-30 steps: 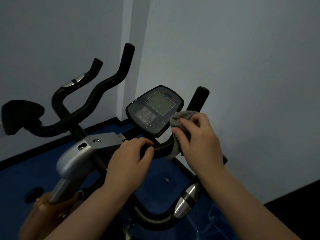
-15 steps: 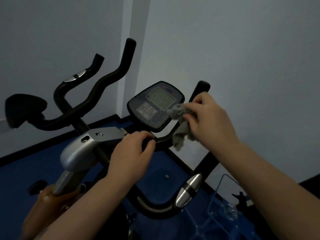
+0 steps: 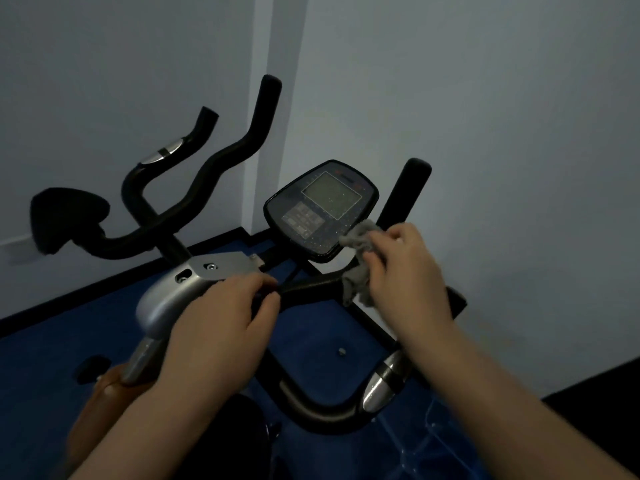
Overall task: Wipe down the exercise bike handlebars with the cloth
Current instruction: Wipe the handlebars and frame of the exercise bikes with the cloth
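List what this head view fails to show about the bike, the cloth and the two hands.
- Handlebar under the cloth: hidden by the cloth and the right hand, so its cleanliness there cannot be judged.
- Left hand: its palm covers the bar it grips.
- Console: button labels and screen too small and dim to read.
- Lower bike frame: cut off by the bottom edge and covered by both forearms.

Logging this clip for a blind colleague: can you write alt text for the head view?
The right hand presses a grey cloth onto the black handlebar below the bike's console, while the left hand grips the bar near the silver stem.
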